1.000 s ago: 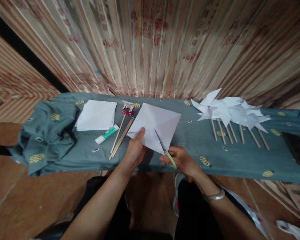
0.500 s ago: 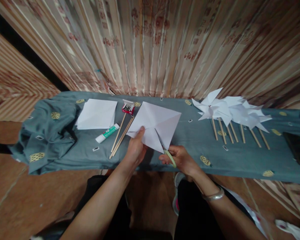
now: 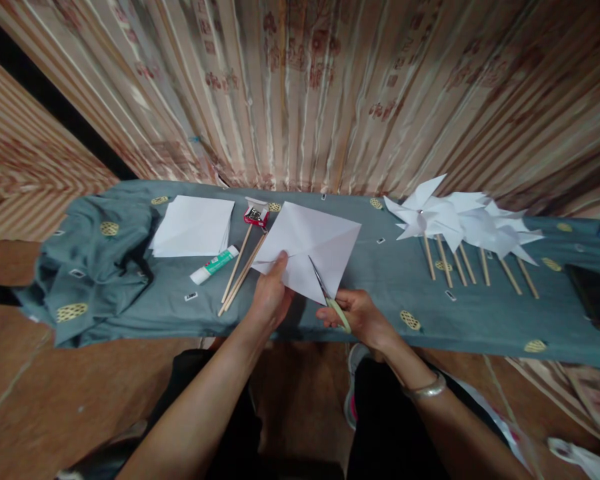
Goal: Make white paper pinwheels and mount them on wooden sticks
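Note:
A square sheet of white paper (image 3: pixel 320 233) with diagonal creases is held up over the cloth-covered table. My left hand (image 3: pixel 273 290) grips its lower left side, thumb on top and the other fingers underneath. In my right hand (image 3: pixel 355 313) is a pair of scissors (image 3: pixel 337 311) with pale green handles. Their blades lie along the crease that runs from the lower right corner toward the middle, and the tip stops short of the centre. A slit shows in the paper near my left thumb.
Left on the grey-green cloth (image 3: pixel 165 307) are a stack of white paper (image 3: pixel 195 225), a glue stick (image 3: pixel 214 265), wooden sticks (image 3: pixel 243 277) and a small red box (image 3: pixel 256 213) of metal pins. Several paper pinwheels (image 3: pixel 460 217) and a dark phone (image 3: pixel 593 297) lie right.
Almost nothing differs. The scissors stay in the paper at the same place, and both hands have kept their hold; the whole view has shifted very slightly.

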`<act>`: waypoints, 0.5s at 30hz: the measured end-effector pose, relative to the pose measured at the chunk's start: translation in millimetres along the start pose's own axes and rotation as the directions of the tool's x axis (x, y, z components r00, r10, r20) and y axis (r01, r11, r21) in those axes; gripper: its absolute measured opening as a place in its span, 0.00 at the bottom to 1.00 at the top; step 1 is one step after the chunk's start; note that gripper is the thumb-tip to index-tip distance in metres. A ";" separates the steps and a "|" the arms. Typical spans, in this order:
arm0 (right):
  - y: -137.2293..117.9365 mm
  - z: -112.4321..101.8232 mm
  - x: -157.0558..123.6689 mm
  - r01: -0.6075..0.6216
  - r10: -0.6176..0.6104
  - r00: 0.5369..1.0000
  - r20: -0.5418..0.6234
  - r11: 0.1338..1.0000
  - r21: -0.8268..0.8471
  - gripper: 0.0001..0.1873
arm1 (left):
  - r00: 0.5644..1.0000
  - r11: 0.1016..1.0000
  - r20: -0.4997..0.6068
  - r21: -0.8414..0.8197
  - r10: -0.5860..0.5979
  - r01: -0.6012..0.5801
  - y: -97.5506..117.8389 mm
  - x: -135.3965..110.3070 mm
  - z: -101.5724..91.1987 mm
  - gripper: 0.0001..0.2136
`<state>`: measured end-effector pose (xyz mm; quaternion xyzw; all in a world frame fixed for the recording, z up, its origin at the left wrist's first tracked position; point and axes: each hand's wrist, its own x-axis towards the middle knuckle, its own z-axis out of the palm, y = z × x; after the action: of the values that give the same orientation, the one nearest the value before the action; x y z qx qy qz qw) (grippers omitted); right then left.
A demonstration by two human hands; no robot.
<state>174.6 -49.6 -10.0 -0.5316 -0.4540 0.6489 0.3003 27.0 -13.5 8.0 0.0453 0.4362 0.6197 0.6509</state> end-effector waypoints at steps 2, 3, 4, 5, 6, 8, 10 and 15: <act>-0.9 0.4 -0.7 -0.028 0.028 0.999 0.022 1.000 -0.002 0.23 | 1.000 1.000 0.004 0.004 0.005 -0.005 -0.6 2.0 -1.2 0.07; -1.4 0.2 -1.3 -0.048 0.048 0.998 0.043 0.999 -0.005 0.25 | 1.000 1.000 0.012 0.008 0.010 -0.010 -0.1 3.2 -1.8 0.08; -2.0 -0.6 -2.1 -0.066 0.067 0.995 0.069 0.998 -0.017 0.26 | 0.999 1.000 0.024 0.008 0.022 -0.022 1.1 4.5 -2.3 0.08; -2.8 -2.1 -3.2 -0.079 0.083 0.992 0.099 0.996 -0.037 0.26 | 0.999 0.999 0.035 0.006 0.038 -0.038 3.1 6.0 -2.7 0.09; -3.8 -4.8 -4.7 -0.088 0.096 0.987 0.128 0.994 -0.063 0.26 | 0.997 0.998 0.043 0.003 0.060 -0.060 6.0 7.4 -3.1 0.10; -6.0 -14.5 -9.1 -0.100 0.119 0.977 0.176 0.988 -0.116 0.25 | 0.994 0.995 0.041 -0.003 0.102 -0.102 14.0 10.0 -3.9 0.10; -7.8 -30.6 -14.6 -0.122 0.149 0.968 0.203 0.982 -0.142 0.24 | 0.991 0.991 0.029 0.001 0.133 -0.133 23.0 11.9 -5.6 0.11; -6.1 -84.0 -23.2 -0.107 0.122 0.990 0.075 0.978 -0.182 0.26 | 0.976 0.975 0.065 0.064 0.208 -0.212 33.3 10.8 -14.0 0.15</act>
<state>260.9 -44.7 3.4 -0.5533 -0.4911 0.6442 0.1942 -8.9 -3.5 13.8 0.1320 0.4314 0.6676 0.5923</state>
